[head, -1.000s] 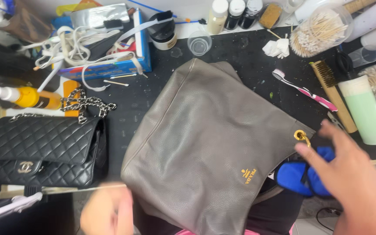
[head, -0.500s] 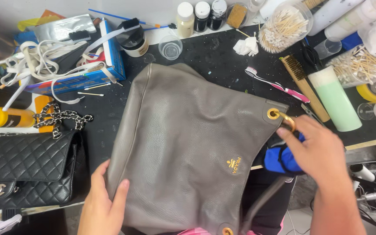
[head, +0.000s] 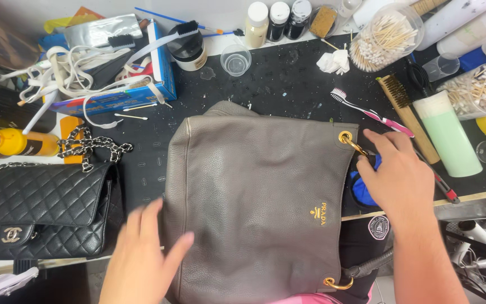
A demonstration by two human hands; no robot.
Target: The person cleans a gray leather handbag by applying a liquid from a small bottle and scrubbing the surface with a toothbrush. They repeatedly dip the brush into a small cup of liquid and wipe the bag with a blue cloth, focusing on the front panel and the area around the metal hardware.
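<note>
the left hand point(head: 142, 259) lies flat and spread, fingers loose, pressing the lower left edge of the grey leather bag point(head: 254, 197) and gripping nothing. the right hand point(head: 397, 177) rests at the bag's right edge, fingers curled by the gold ring point(head: 346, 138) over a blue cloth point(head: 361, 188); whether it grips the cloth cannot be told. the bag lies flat in the middle of the dark worktop point(head: 265, 79). a black quilted bag point(head: 40, 208) sits just left of it; a pink toothbrush point(head: 369, 111), a wooden brush point(head: 406, 115) and a pale green bottle point(head: 448, 132) lie to the right.
</note>
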